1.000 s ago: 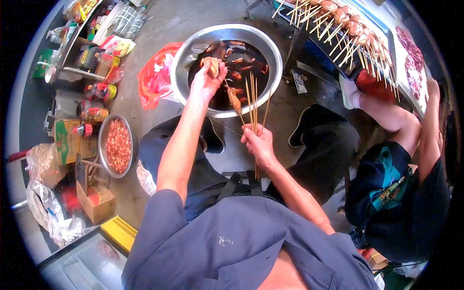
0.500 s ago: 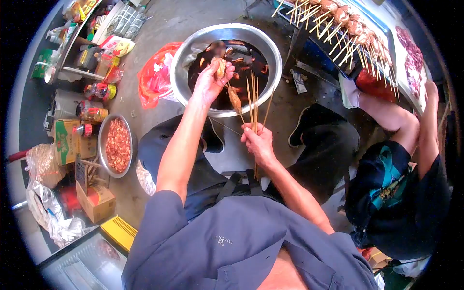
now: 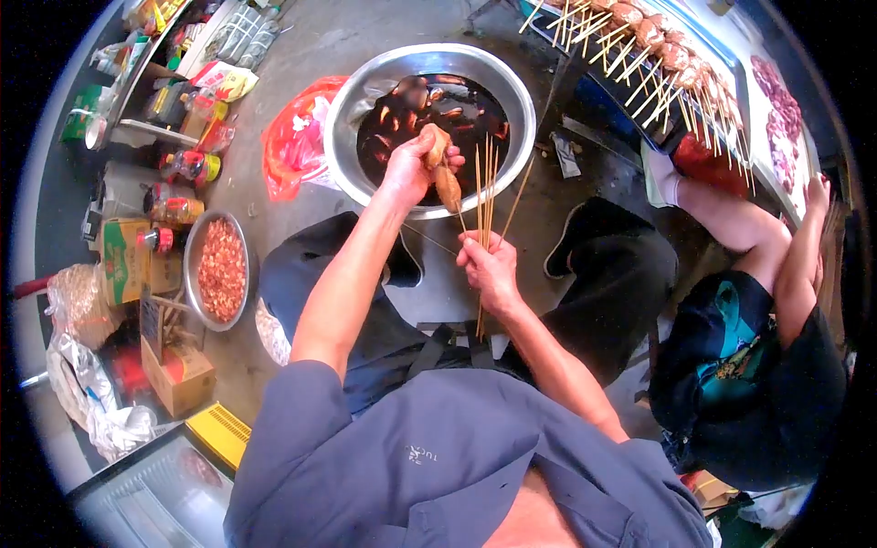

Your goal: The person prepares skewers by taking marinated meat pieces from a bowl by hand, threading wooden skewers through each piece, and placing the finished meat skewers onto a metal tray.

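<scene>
My left hand (image 3: 416, 171) is closed around a brown, sauce-coated piece of meat (image 3: 439, 144) over the near side of a steel basin (image 3: 343, 128). Just below it, another brown piece of meat (image 3: 448, 190) is threaded on a bamboo skewer. That skewer's lower end runs down to my right hand (image 3: 490, 271), which grips a bundle of bamboo skewers (image 3: 487, 196) between thumb and fingers. One of them leans out to the right. Dark liquid (image 3: 384, 137) with several reddish pieces fills the basin's bottom. The exact kind of meat cannot be made out.
A red plastic bag (image 3: 292, 151) lies left of the basin. Nearer stands a bowl of chopped reddish food (image 3: 222, 272). Shelves with bottles (image 3: 190, 168) line the left. At upper right are a tray of skewered meat (image 3: 671, 55) and a seated person (image 3: 749, 365).
My left hand has come down and slightly right with its piece of meat, closer to the threaded piece. My right hand stays nearly in place with the skewers.
</scene>
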